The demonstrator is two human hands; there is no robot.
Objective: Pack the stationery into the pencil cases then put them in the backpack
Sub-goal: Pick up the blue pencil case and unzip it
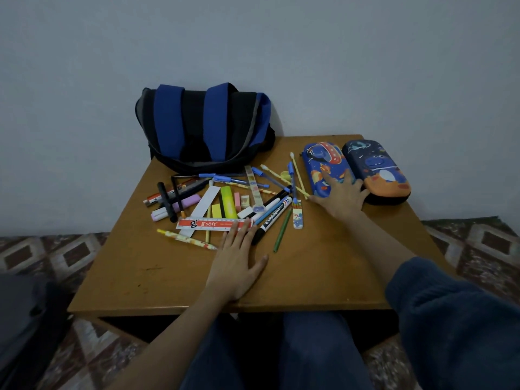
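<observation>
Two hard pencil cases lie under the spread fingers of my right hand [342, 197]: a bright blue rocket-print case [323, 167] and a navy-and-orange case [378, 170]. My left hand [239, 260] lies flat, fingertips touching a red plastic ruler [211, 223]; scattered stationery [225, 198] and a black-and-blue fabric backpack [202, 128] sit beyond it.

We see a brown table [323, 277]. On its far left stands a blue and black backpack [202, 128]. In the middle lies a loose heap of stationery [225, 204], with a red ruler [213, 223] nearest to us. At the far right a blue pencil case [320, 159] touches a dark pencil case [377, 164].
</observation>
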